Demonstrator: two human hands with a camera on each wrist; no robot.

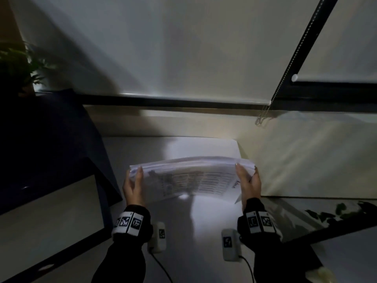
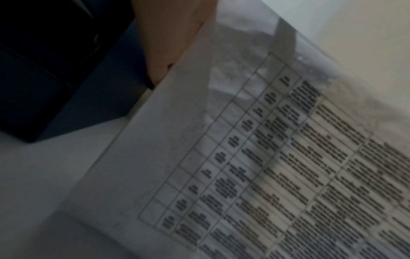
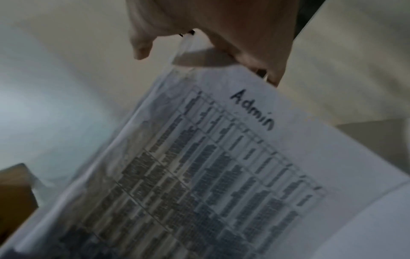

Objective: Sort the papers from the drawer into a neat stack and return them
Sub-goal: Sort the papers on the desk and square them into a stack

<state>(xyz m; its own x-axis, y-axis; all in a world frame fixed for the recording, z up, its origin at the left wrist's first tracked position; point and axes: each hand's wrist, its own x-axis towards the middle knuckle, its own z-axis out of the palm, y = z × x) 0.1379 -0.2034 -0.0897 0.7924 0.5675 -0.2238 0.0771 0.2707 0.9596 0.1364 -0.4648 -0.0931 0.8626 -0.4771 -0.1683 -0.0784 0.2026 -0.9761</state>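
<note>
A stack of white papers [image 1: 189, 178] stands on its long edge on the white desk [image 1: 195, 225], tilted toward me. The sheet facing me carries a printed table and the handwritten word "Admin" [image 3: 252, 109]. My left hand [image 1: 133, 185] grips the stack's left end, thumb on the front. My right hand [image 1: 250, 180] grips the right end the same way. In the left wrist view the printed sheet [image 2: 255, 166] fills the frame with a finger [image 2: 170, 40] at its edge. No drawer is in view.
A dark blue box or cabinet [image 1: 51, 144] stands at the left with a potted plant [image 1: 18, 66] on it. A roller blind [image 1: 163, 48] with a bead chain [image 1: 265, 115] hangs behind the desk. A cream surface [image 1: 316, 156] lies to the right.
</note>
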